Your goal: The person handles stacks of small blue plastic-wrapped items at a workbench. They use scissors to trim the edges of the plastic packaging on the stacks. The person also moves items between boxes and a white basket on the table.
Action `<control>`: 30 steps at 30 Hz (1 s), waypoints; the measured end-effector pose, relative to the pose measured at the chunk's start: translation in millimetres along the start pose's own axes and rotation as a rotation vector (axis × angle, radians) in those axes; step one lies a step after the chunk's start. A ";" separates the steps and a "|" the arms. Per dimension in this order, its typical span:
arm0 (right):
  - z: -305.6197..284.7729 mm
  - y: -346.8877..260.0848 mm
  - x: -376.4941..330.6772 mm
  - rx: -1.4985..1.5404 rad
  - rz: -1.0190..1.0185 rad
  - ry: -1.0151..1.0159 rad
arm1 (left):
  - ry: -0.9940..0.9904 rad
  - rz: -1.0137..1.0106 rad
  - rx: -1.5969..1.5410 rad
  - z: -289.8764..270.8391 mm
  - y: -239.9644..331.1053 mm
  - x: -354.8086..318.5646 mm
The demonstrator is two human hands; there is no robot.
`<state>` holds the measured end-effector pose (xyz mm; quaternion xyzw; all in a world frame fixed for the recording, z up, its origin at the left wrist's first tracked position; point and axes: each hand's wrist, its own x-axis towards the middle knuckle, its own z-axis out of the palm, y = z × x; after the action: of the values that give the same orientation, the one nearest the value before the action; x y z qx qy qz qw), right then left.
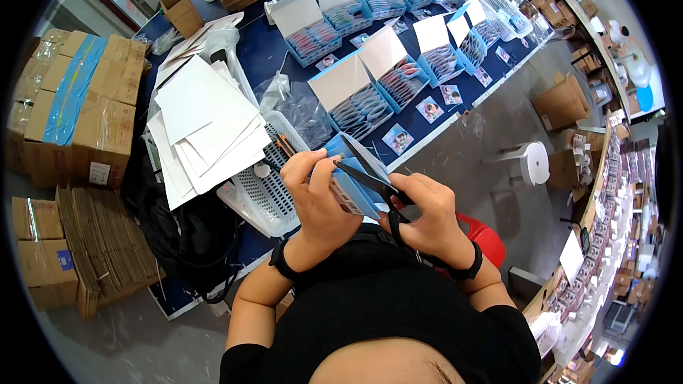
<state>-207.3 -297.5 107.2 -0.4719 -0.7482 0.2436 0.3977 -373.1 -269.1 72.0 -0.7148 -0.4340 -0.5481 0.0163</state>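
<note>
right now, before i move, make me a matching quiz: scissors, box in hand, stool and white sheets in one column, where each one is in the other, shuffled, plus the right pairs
Things:
1. scissors
2. held box
3. stool
4. sheets

Places:
a. standing on the floor
b. in the left hand
c. piled left of both hands
d. in the right hand

Pairs: 1-d, 2-b, 3-a, 4-c

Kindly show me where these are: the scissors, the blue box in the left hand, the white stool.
Scissors (369,181): head view, on a black blade.
Blue box (361,199): head view, on its blue side.
White stool (536,163): head view, on the seat.
</note>
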 end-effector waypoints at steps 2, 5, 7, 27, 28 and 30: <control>1.0 0.2 -1.0 0.000 0.001 0.003 | -0.007 -0.008 0.002 -0.8 0.0 -0.5; 3.1 0.2 -3.3 -0.002 0.008 0.007 | 0.002 -0.011 -0.008 1.2 -0.6 -1.3; 1.0 0.1 -1.2 -0.014 0.006 0.011 | -0.015 -0.023 0.017 1.6 -0.6 -0.3; 12.1 8.0 -7.8 0.062 -0.011 0.038 | -0.105 -0.045 0.022 -3.8 -3.8 -1.0; 12.7 8.9 -8.5 0.064 -0.020 0.056 | -0.110 -0.044 0.029 -4.0 -5.1 -1.8; 10.3 8.8 -8.2 0.071 -0.005 0.029 | -0.119 -0.066 0.021 -5.2 -6.5 -1.1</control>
<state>-209.3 -301.0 91.9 -0.4591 -0.7343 0.2624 0.4257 -381.3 -268.2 70.2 -0.7310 -0.4635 -0.5004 -0.0199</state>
